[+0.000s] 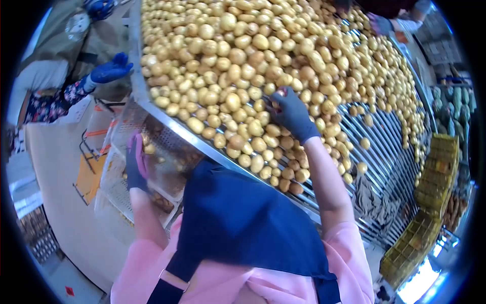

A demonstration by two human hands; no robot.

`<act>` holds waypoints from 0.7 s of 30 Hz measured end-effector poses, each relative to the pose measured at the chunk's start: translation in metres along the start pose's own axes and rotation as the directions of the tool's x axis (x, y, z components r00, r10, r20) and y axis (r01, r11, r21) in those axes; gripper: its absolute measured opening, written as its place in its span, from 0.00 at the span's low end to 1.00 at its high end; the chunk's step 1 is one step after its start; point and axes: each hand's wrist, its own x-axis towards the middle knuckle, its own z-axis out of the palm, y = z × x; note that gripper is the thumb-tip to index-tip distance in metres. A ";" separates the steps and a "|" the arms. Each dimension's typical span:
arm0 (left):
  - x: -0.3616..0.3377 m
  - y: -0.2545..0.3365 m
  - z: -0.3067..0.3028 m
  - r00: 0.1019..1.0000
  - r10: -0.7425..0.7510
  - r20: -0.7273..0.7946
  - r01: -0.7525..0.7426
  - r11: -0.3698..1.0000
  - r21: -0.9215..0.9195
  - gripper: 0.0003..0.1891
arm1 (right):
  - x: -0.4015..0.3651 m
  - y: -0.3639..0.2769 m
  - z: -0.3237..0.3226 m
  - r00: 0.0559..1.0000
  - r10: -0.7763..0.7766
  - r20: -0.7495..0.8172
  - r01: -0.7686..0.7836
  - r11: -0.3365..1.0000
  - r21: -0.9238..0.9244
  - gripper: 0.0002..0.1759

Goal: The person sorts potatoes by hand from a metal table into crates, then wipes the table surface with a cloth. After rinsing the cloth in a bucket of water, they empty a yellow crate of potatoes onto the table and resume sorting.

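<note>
Many wet yellow potatoes lie heaped on a metal roller table. My right hand, in a grey glove, reaches into the potatoes with its fingers curled down; what is between the fingertips is hidden. On the left, my left hand, gloved in grey and pink, is over a white perforated crate beside the table. Its fingers point up and nothing can be made out in its palm. A few potatoes lie inside the crate near that hand.
The table's metal rim runs between me and the potatoes. A co-worker's blue-gloved hand is at the left rim, another's gloved hand at the top right. A grey cloth lies on the rollers. Yellow crates stand at right.
</note>
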 end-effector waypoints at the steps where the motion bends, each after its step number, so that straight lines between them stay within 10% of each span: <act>1: 0.002 0.000 -0.003 0.952 0.281 -0.121 -0.163 0.801 0.577 0.21 | -0.002 -0.005 -0.007 0.992 0.072 -0.107 -0.057 0.989 0.134 0.14; 2: 0.001 0.000 -0.003 0.826 0.562 -0.045 -0.142 0.285 0.948 0.20 | -0.008 -0.004 -0.011 0.968 0.119 -0.221 -0.084 0.983 0.161 0.16; 3: 0.003 0.001 0.007 0.834 0.551 -0.038 -0.145 0.285 0.948 0.20 | -0.017 0.000 -0.017 0.942 0.131 -0.309 -0.100 0.989 0.113 0.13; 5: 0.009 0.002 0.053 0.841 0.419 0.342 -0.451 0.194 0.871 0.16 | -0.040 -0.026 -0.047 0.758 0.617 0.211 -0.555 0.440 0.706 0.13; 7: -0.005 -0.004 0.124 0.785 0.267 0.559 -0.615 0.448 0.649 0.14 | -0.070 -0.040 -0.053 0.872 0.446 0.202 -0.488 0.767 0.416 0.17; 11: -0.001 -0.057 0.203 0.136 0.078 0.988 -0.991 -0.001 0.136 0.10 | -0.134 -0.056 -0.016 0.914 0.231 0.335 -0.276 0.957 0.093 0.11; 17: 0.059 -0.076 0.185 0.152 0.214 0.965 -0.906 -0.360 0.222 0.07 | -0.180 -0.040 -0.031 0.917 0.390 -0.082 -0.395 0.918 -0.045 0.17; 19: 0.059 -0.042 0.188 0.404 0.303 0.863 -0.748 -0.434 0.502 0.07 | -0.181 -0.047 -0.031 0.926 0.372 -0.057 -0.375 0.926 -0.037 0.17; 21: 0.070 -0.026 0.178 0.470 0.339 0.815 -0.771 -0.293 0.566 0.11 | -0.173 -0.060 -0.028 0.928 0.369 0.051 -0.371 0.929 0.024 0.18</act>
